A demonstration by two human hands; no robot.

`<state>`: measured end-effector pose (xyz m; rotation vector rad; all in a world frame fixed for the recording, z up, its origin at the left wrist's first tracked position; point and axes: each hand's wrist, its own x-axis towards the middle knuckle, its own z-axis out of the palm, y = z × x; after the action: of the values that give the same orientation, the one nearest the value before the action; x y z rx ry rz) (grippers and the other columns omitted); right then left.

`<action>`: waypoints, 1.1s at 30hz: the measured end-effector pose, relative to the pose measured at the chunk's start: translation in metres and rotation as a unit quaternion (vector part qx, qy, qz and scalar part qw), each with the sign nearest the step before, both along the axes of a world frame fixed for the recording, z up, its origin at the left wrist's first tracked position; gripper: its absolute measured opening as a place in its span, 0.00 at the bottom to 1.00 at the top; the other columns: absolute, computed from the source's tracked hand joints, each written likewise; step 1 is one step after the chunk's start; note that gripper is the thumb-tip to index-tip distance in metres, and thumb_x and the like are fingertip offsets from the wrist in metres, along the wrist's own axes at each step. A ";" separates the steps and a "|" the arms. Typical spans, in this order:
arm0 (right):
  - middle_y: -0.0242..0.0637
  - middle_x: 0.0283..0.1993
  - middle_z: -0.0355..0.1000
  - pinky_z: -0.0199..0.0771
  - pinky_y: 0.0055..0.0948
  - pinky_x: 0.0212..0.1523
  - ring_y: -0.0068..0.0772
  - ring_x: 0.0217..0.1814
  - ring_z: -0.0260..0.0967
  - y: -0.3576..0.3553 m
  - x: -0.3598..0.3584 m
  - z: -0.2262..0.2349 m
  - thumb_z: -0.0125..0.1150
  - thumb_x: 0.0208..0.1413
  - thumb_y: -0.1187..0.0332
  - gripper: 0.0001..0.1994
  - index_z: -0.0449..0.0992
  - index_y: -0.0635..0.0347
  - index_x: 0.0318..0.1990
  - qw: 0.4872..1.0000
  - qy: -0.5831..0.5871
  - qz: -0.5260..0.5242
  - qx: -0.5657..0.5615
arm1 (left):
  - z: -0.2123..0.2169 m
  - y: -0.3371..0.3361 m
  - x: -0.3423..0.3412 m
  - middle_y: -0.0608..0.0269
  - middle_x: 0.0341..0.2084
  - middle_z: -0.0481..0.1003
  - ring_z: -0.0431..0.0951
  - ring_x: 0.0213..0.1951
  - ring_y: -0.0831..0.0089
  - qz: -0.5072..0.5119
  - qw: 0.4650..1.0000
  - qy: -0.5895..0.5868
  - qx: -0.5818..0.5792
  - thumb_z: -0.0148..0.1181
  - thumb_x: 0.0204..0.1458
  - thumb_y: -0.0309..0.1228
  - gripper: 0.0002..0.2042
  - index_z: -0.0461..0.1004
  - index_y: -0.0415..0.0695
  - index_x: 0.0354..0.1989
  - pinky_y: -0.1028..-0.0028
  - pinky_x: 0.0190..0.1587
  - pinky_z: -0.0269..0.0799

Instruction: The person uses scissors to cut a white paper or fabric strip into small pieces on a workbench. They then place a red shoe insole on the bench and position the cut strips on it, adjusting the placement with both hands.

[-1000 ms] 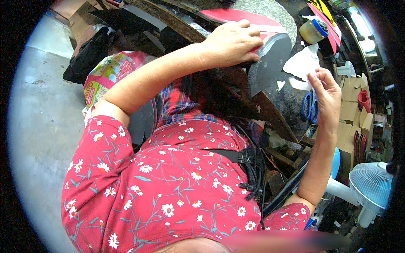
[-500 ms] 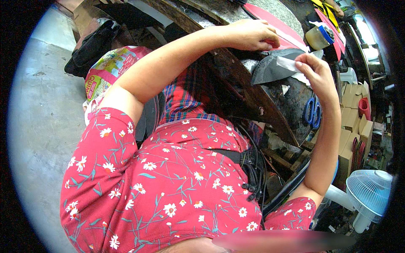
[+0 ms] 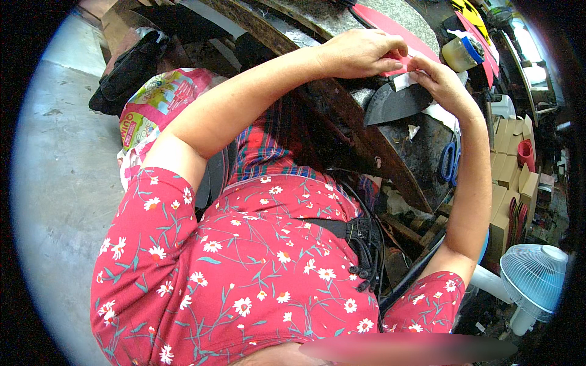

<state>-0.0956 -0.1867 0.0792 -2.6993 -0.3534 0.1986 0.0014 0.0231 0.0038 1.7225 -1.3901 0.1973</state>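
My right hand [image 3: 445, 88] pinches a small white strip [image 3: 403, 80], which looks like paper or tape. My left hand [image 3: 363, 53] is close beside it, thumb and index finger bent toward each other at the right hand's fingertips. Whatever is between the left fingers is too small to make out. Below both hands, a dark grey curved flat piece [image 3: 395, 105] lies on the worn dark work surface [image 3: 421, 143]. Behind them rests a pink curved flat piece [image 3: 397, 27]. Blue-handled scissors [image 3: 449, 161] lie near my right forearm, which partly covers them.
A jar with a blue lid [image 3: 461, 53] stands beyond my right hand. Cardboard boxes [image 3: 502, 168] and a blue-and-white fan [image 3: 534, 283] are on the right. A wooden edge [image 3: 372, 146] runs along the bench front. At left lies a printed plastic bag [image 3: 165, 97].
My right hand has moved up and left with the white strip, toward my left hand. The fingertips of both hands now nearly meet. The grey piece stays on the bench.
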 end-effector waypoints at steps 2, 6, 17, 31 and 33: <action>0.43 0.36 0.74 0.71 0.34 0.46 0.36 0.41 0.73 -0.002 0.003 -0.001 0.56 0.61 0.66 0.09 0.73 0.61 0.44 1.000 0.000 0.012 0.021 | 0.000 -0.001 0.000 0.52 0.40 0.78 0.79 0.44 0.57 -0.002 1.000 0.010 0.015 0.55 0.59 0.43 0.17 0.71 0.44 0.49 0.63 0.48 0.73; 0.41 0.36 0.75 0.71 0.32 0.45 0.33 0.41 0.72 -0.003 0.007 -0.002 0.56 0.61 0.65 0.10 0.74 0.61 0.44 0.999 0.029 0.006 0.019 | 0.002 -0.003 0.000 0.51 0.37 0.79 0.79 0.42 0.56 -0.002 0.999 0.042 0.003 0.56 0.57 0.47 0.20 0.72 0.44 0.49 0.61 0.46 0.74; 0.42 0.34 0.75 0.71 0.33 0.43 0.34 0.38 0.72 -0.002 0.008 -0.003 0.58 0.60 0.63 0.12 0.75 0.63 0.42 1.000 0.015 -0.007 -0.012 | 0.009 -0.005 -0.011 0.53 0.42 0.77 0.77 0.48 0.58 0.057 0.997 -0.015 0.050 0.64 0.52 0.47 0.24 0.69 0.44 0.50 0.64 0.51 0.72; 0.19 0.31 0.73 0.62 0.17 0.33 0.11 0.28 0.60 -0.065 -0.027 -0.002 0.63 0.58 0.56 0.12 0.80 0.56 0.37 0.933 0.042 -0.232 0.272 | 0.008 -0.009 -0.008 0.57 0.45 0.77 0.74 0.51 0.59 0.041 0.996 -0.009 0.078 0.70 0.44 0.43 0.30 0.69 0.45 0.54 0.63 0.54 0.70; 0.19 0.28 0.71 0.61 0.16 0.31 0.11 0.27 0.59 -0.062 -0.022 -0.004 0.63 0.58 0.57 0.12 0.80 0.56 0.36 0.921 0.026 -0.255 0.294 | 0.007 -0.009 -0.008 0.61 0.43 0.76 0.73 0.51 0.61 0.043 0.996 -0.061 0.053 0.68 0.45 0.46 0.28 0.70 0.53 0.55 0.62 0.54 0.69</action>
<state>-0.1179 -0.2485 0.0755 -2.0891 0.2770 0.0040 -0.0062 0.0140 0.0105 1.8867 -1.4364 0.2854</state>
